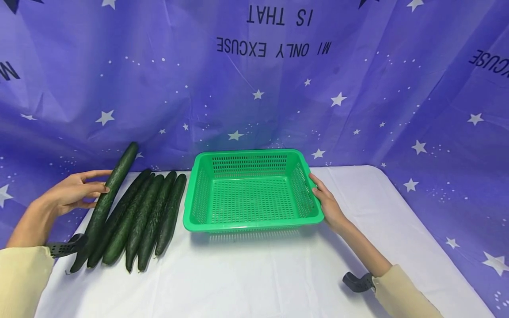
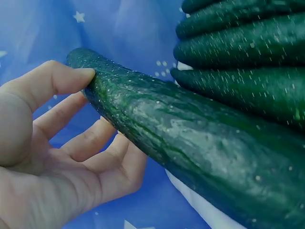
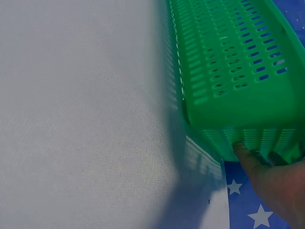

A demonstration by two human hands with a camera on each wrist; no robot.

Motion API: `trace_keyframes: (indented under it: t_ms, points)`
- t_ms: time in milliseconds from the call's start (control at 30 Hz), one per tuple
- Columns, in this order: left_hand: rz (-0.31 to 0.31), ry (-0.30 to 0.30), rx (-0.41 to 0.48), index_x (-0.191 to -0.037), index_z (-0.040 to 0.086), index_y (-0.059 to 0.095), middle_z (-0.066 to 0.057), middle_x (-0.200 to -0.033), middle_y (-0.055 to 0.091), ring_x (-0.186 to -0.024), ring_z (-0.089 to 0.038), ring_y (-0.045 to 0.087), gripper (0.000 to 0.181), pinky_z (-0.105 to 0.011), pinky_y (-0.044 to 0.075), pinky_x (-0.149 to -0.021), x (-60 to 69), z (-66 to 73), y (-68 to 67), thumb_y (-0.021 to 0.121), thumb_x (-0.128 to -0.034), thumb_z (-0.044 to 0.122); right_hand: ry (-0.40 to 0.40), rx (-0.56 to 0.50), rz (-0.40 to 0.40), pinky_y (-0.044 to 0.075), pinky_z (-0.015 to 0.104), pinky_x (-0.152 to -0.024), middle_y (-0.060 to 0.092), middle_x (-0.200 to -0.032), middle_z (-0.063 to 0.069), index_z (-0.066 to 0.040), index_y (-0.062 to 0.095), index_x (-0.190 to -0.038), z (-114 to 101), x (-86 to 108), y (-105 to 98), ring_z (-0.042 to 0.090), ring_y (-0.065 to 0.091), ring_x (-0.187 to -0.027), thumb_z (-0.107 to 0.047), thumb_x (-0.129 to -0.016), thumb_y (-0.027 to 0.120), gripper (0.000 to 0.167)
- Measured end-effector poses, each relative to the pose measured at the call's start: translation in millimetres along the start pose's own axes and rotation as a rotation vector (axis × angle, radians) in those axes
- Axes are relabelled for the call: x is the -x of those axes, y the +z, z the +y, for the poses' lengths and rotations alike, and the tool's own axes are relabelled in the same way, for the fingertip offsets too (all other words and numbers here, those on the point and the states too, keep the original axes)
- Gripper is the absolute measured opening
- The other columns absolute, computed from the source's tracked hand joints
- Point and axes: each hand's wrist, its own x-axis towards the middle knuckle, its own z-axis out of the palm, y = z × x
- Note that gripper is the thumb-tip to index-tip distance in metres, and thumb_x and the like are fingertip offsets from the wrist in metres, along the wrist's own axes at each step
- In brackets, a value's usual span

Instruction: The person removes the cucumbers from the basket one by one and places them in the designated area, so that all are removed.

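Note:
At the left of the head view, my left hand (image 1: 79, 192) pinches the outermost cucumber (image 1: 105, 201) between thumb and fingers. That cucumber's far end is tilted up, while its near end is low beside the others. In the left wrist view, the thumb lies on top of the cucumber (image 2: 162, 117) and the fingers reach underneath. My right hand (image 1: 330, 203) grips the right end of a green plastic basket (image 1: 254, 227). In the right wrist view, the thumb presses the basket's slotted end wall (image 3: 257, 140); the other fingers are mostly hidden. Nothing lies inside the basket.
Several more cucumbers (image 1: 145, 216) lie side by side between the left hand and the basket. They rest on a white-covered table (image 1: 254, 282). A purple star-printed cloth (image 1: 254, 88) hangs behind and at the sides. Black mounts (image 1: 358, 282) sit at both wrists.

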Motion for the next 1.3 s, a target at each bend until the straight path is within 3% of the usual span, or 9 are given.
trace_keyframes:
  t_ms: [300,600,767,900,1033,1100,1167,1233,1300]
  points:
    - [-0.031,-0.049,-0.007,-0.107,0.055,0.053,0.014,-0.101,0.062,-0.09,0.002,0.057,0.042,-0.035,0.057,-0.074,-4.9,-25.2,-9.6,0.059,-0.1009,0.014,0.017,0.0,0.011,0.055,0.029,-0.081,0.026,-0.154,0.022,-0.021,0.011,-0.163,0.1,-0.5,0.2,0.018,0.06,-0.099,-0.025,-0.112,0.029,0.054]
    - [-0.008,-0.119,-0.09,-0.122,0.048,0.048,-0.004,-0.106,0.048,-0.075,-0.01,0.051,0.04,-0.032,0.055,-0.067,-9.7,-39.0,-8.2,0.064,-0.0983,0.02,0.011,0.005,0.013,0.053,0.029,-0.084,0.023,-0.157,0.02,-0.02,0.01,-0.163,-0.3,3.0,0.2,0.02,0.057,-0.105,-0.024,-0.111,0.028,0.054]
    - [-0.013,-0.136,-0.104,-0.126,0.045,0.048,-0.013,-0.118,0.046,-0.08,-0.011,0.051,0.039,-0.034,0.055,-0.07,-11.4,-45.0,-11.1,0.063,-0.0992,0.022,0.011,0.002,0.011,0.054,0.028,-0.082,0.024,-0.156,0.021,-0.021,0.01,-0.163,0.7,0.6,0.7,0.017,0.059,-0.101,-0.025,-0.111,0.029,0.055]
    - [-0.019,-0.128,-0.133,-0.146,0.028,0.045,-0.029,-0.134,0.037,-0.09,-0.013,0.051,0.049,-0.036,0.055,-0.072,-12.7,-46.9,-11.5,0.062,-0.0997,0.024,0.012,0.02,0.019,0.052,0.027,-0.082,0.021,-0.159,0.019,-0.022,0.011,-0.163,0.8,-0.2,1.1,0.017,0.056,-0.103,-0.025,-0.111,0.029,0.054]
    - [-0.022,-0.134,-0.127,-0.154,0.006,0.035,-0.017,-0.124,0.05,-0.086,-0.013,0.055,0.064,-0.036,0.054,-0.07,-15.9,-47.7,-10.7,0.063,-0.0993,0.023,0.009,0.027,0.021,0.052,0.027,-0.083,0.02,-0.159,0.018,-0.021,0.011,-0.163,0.7,-0.2,1.0,0.019,0.055,-0.105,-0.025,-0.111,0.029,0.054]
    - [-0.019,-0.142,-0.105,-0.149,0.015,0.044,-0.005,-0.115,0.054,-0.082,-0.012,0.056,0.054,-0.035,0.055,-0.068,-17.2,-48.6,-10.3,0.064,-0.0989,0.022,0.006,0.028,0.02,0.053,0.027,-0.083,0.02,-0.159,0.019,-0.021,0.011,-0.163,0.7,-0.3,1.0,0.019,0.055,-0.105,-0.026,-0.111,0.028,0.055]
    - [-0.023,-0.138,-0.101,-0.142,0.024,0.05,-0.003,-0.115,0.056,-0.085,-0.01,0.057,0.045,-0.035,0.055,-0.069,-17.7,-49.8,-10.0,0.064,-0.0989,0.022,0.0,0.03,0.015,0.053,0.027,-0.083,0.02,-0.159,0.019,-0.02,0.01,-0.163,0.6,-0.1,1.0,0.019,0.055,-0.105,-0.026,-0.111,0.028,0.055]
    - [-0.029,-0.134,-0.105,-0.137,0.031,0.052,-0.015,-0.122,0.055,-0.092,-0.011,0.056,0.04,-0.036,0.054,-0.071,-17.6,-50.9,-9.2,0.063,-0.0991,0.023,0.0,0.033,0.014,0.053,0.027,-0.083,0.019,-0.159,0.019,-0.02,0.01,-0.163,0.6,0.0,0.9,0.019,0.056,-0.104,-0.027,-0.111,0.028,0.055]
    - [-0.039,-0.127,-0.125,-0.142,0.027,0.05,-0.03,-0.136,0.043,-0.102,-0.017,0.055,0.044,-0.037,0.054,-0.073,-17.3,-51.8,-8.4,0.062,-0.1001,0.024,0.002,0.029,0.015,0.053,0.027,-0.083,0.019,-0.159,0.019,-0.021,0.01,-0.163,0.7,0.4,0.8,0.018,0.055,-0.104,-0.026,-0.111,0.029,0.055]
